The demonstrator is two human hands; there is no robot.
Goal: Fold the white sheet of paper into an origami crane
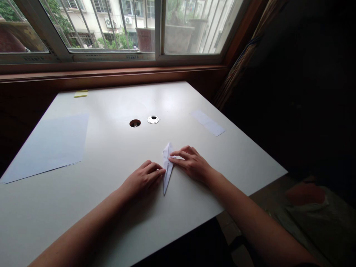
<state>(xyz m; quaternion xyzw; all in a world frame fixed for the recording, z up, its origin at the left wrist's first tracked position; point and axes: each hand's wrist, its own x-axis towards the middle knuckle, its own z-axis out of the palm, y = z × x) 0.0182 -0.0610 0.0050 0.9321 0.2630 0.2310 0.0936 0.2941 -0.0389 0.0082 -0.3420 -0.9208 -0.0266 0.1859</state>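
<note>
A narrow piece of folded white paper (167, 170) lies on the table, its sharp point toward me and several creases along its length. My left hand (144, 177) is at its left edge, fingers closed together and their tips on the paper; the thumb is mostly hidden. From the right, my right hand (190, 161) grips the upper half, with the index and middle fingertips pressed on the middle fold. Both hands rest low against the tabletop.
The white table (116, 148) has a cable hole (135, 123) with its round cover (152, 119) beside it. Large paper sheets (52, 142) lie left, a paper strip (208, 122) right, and a yellow sticky-note pad (81, 94) at the back left edge. A window (111, 29) stands behind.
</note>
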